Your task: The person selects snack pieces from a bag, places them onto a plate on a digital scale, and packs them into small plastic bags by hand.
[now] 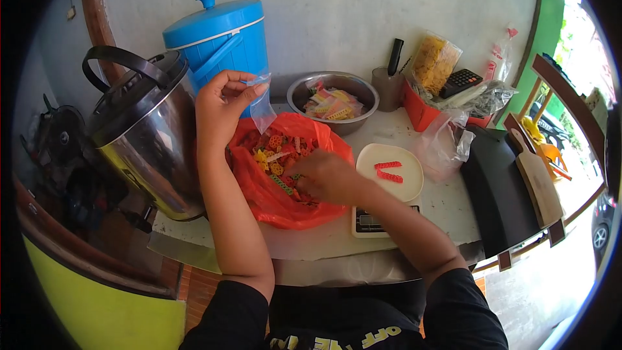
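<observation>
Pinched between the fingers and thumb of my left hand (223,100) is a small clear plastic bag (262,111), hanging upright above the table. My right hand (327,177) reaches down into an open red plastic bag (265,204). Its fingers are curled among the colourful dry crackers (277,159), shaped like wheels and ridged strips in red, yellow and green. What those fingers hold is hidden. To the right, a digital kitchen scale (360,227) bears a cream plate (408,185) with red ridged crackers (389,172) on it.
A metal bowl (370,105) with packed crackers stands behind. A steel pot (155,162) and blue cooler (227,26) stand left. At right are an orange basket (418,110) with a calculator (461,82), a clear plastic bag (444,149) and a black box-like object (499,188).
</observation>
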Demonstrator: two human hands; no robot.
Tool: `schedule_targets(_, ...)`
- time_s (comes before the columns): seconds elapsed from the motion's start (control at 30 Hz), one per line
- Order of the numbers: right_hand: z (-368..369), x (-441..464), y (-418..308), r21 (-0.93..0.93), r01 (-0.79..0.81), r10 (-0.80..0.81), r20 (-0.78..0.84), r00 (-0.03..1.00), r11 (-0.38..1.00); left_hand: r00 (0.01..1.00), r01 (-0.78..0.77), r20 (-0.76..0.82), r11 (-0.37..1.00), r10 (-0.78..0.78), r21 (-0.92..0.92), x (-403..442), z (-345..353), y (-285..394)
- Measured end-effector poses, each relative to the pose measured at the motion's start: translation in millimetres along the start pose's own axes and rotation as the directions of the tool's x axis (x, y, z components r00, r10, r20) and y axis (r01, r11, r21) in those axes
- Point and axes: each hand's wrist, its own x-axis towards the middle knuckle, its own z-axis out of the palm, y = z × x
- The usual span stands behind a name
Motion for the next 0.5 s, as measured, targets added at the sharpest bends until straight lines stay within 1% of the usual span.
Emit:
schedule_targets(0.03, 13, 1, -3, -0.055, 0.048, -0.045, 0.061, 0.997, 0.997, 1.0, -0.005, -0.014, 1.0, 0.006, 0.016, 0, 0, 0)
schedule_targets(0.13, 50, -7, -1, -0.296, 0.149, -0.189, -0.11, 0.976, 0.943, 1.0, 0.0, -0.016, 1.0, -0.001, -0.016, 1, 4, -3)
schedule_targets(0.23, 58, -5, 4, -0.251, 0.064, -0.088, -0.082, 0.993, 0.966, 1.0, -0.026, 0.002, 0.999, 0.026, -0.019, 1, 7, 1)
schedule_targets(0.33, 49, -3, 9, -0.21, 0.047, -0.069, -0.102, 0.992, 0.976, 0.999, -0.039, -0.014, 0.999, 0.039, 0.011, -1, 9, 7)
schedule_targets(0.43, 18, 0, 4, -0.061, -0.093, 0.09, -0.056, 0.994, 0.994, 0.999, -0.042, -0.02, 0.999, 0.042, -0.021, -1, 6, 6)
schedule_targets(0.5, -3, 1, 8, 0.042, -0.08, 0.084, -0.104, 0.991, 0.996, 0.999, -0.038, -0.029, 0.999, 0.037, -0.015, -1, 4, 5)
